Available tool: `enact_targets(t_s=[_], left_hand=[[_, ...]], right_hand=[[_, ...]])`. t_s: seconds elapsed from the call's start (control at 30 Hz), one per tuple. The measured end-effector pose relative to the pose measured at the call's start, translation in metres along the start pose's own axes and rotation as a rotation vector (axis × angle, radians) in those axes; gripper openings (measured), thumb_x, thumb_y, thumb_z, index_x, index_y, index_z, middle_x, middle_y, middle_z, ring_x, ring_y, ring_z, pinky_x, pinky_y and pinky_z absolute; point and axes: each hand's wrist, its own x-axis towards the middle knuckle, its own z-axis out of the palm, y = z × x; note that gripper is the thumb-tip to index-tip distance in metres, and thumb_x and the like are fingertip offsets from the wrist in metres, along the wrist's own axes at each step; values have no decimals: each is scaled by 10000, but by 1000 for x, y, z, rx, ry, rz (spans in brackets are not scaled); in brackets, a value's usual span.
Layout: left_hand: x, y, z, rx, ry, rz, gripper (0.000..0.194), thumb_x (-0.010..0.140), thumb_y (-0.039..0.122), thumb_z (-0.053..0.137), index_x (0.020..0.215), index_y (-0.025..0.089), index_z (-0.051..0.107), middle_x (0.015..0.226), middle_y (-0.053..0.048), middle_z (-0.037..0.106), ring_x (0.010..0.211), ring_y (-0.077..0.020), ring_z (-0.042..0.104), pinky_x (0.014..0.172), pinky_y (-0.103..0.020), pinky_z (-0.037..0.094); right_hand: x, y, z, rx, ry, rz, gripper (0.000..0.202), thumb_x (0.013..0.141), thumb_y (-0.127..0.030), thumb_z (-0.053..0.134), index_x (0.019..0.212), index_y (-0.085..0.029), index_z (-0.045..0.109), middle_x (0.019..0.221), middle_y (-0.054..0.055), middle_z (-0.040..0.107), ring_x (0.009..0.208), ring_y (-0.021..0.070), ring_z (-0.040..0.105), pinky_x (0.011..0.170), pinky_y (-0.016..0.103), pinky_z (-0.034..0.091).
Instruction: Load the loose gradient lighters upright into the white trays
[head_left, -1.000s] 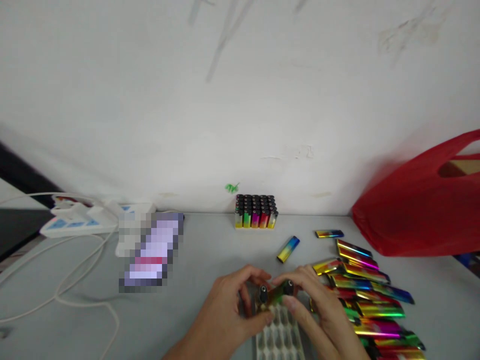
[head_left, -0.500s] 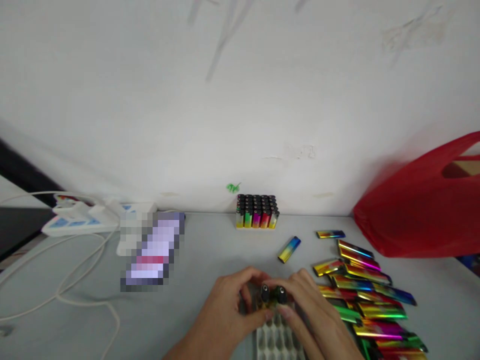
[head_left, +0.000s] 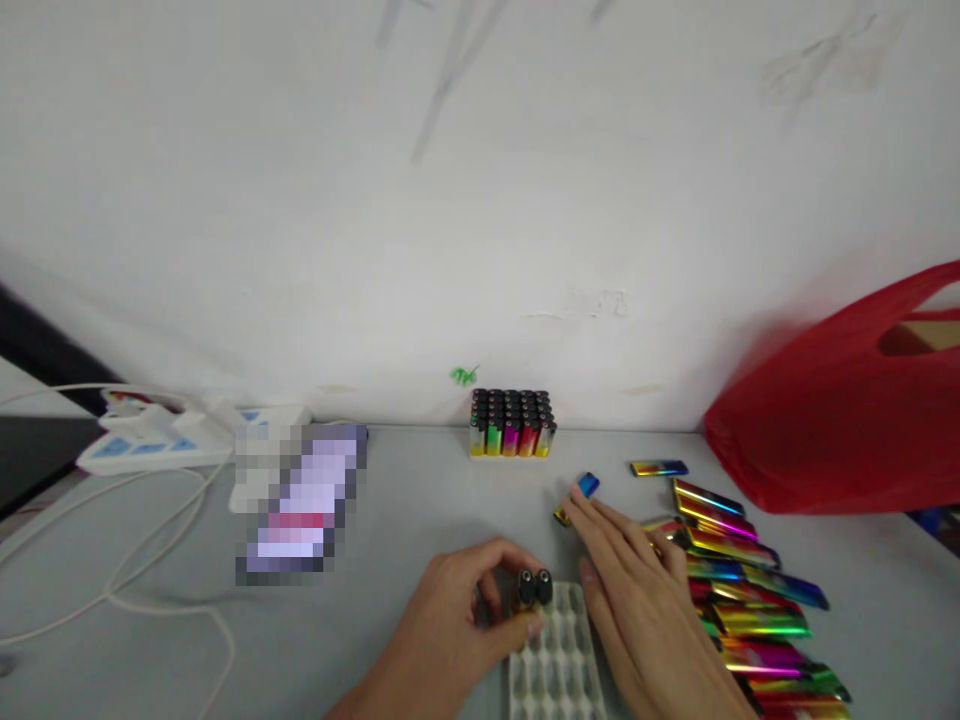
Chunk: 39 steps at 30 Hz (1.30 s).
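My left hand [head_left: 472, 610] is curled, with thumb and fingers round two upright lighters [head_left: 535, 587] with black ends. They stand at the far left corner of a pale tray [head_left: 556, 650] with rows of hollows. My right hand [head_left: 645, 590] reaches away from the tray, its fingers stretched out. Its fingertips lie over a blue and yellow lighter [head_left: 589, 484] on the table, hiding its middle. Beside that hand spreads a pile of shiny multicoloured lighters [head_left: 750, 600], partly covered by it.
By the wall stands a full block of upright lighters [head_left: 512, 430]. One more lighter [head_left: 658, 468] lies apart near a red bag [head_left: 832, 420] at the right. To the left are a blurred phone [head_left: 311, 500], a power strip [head_left: 150, 445] and loose white cables [head_left: 112, 590].
My right hand has left the tray and moved up and right onto the blue and yellow lighter. My left hand stays at the two lighters, which now stand closer together.
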Motion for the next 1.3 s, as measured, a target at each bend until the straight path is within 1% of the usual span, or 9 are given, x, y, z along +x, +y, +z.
enact_targets(t_s=[0.13, 0.3, 0.47, 0.63, 0.73, 0.87, 0.93, 1.07, 1.3], left_hand=[[1, -1, 1, 12, -7, 3, 320, 779, 221, 861, 1098, 250, 872, 675, 59, 635, 655, -172, 606, 642, -252, 413], [0, 1, 1, 10, -17, 11, 318, 771, 200, 851, 1085, 245, 870, 672, 61, 626, 638, -165, 584, 651, -254, 422], [0, 2, 0, 5, -2, 21, 331, 770, 208, 844, 1099, 244, 858, 761, 31, 725, 658, -170, 601, 649, -257, 425], [2, -2, 2, -94, -7, 58, 628, 740, 190, 826, 1358, 246, 732, 1124, -25, 849, 644, -145, 584, 661, -266, 467], [3, -5, 3, -116, 3, 55, 696, 741, 184, 820, 1421, 243, 687, 1124, -29, 850, 648, -145, 591, 680, -274, 485], [3, -8, 4, -123, 6, 49, 729, 721, 185, 842, 1431, 235, 685, 1102, -33, 851, 651, -149, 614, 676, -276, 483], [3, -8, 4, -119, 4, 51, 723, 726, 187, 845, 1430, 236, 689, 1104, -31, 851, 662, -152, 622, 675, -275, 480], [2, -7, 4, -128, 1, 52, 722, 729, 187, 844, 1433, 230, 686, 1121, -34, 847, 656, -148, 602, 679, -277, 483], [1, -6, 4, -138, -1, 45, 724, 735, 196, 829, 1438, 232, 662, 1132, -34, 842, 668, -154, 618, 657, -281, 459]], right_hand=[[-2, 5, -3, -16, -59, -56, 600, 1011, -57, 505, 1588, -219, 538, 1615, 144, 653, 1365, 317, 665, 1090, 524, 408], [-1, 8, -9, 29, -9, -22, 349, 1042, -111, 565, 1329, -268, 687, 1325, 71, 781, 1134, 287, 727, 1001, 470, 400], [2, 7, -1, 11, 62, 71, 252, 1022, -74, 533, 1109, -258, 680, 1106, 72, 765, 1025, 296, 716, 932, 470, 411], [1, 6, 4, 38, 88, 133, 246, 1000, -110, 575, 1180, -253, 662, 1117, 82, 735, 1005, 304, 725, 924, 486, 454], [-1, 7, 6, 32, 113, 142, 310, 991, -123, 573, 1258, -255, 658, 1217, 124, 705, 1082, 333, 722, 937, 512, 468], [-2, 7, 9, 28, 111, 128, 507, 911, -13, 508, 1329, -269, 638, 1361, 140, 672, 1214, 341, 695, 970, 506, 458], [-2, 6, 11, 38, 97, 112, 576, 897, 28, 490, 1372, -274, 610, 1331, 112, 702, 1209, 317, 702, 993, 490, 438], [0, 6, 10, 30, 91, 71, 468, 979, -23, 540, 1367, -281, 586, 1179, 62, 759, 1093, 299, 732, 982, 474, 393], [0, 11, 11, -24, 78, -28, 476, 951, -3, 522, 1344, -257, 610, 1144, 75, 756, 1052, 298, 720, 951, 451, 397]])
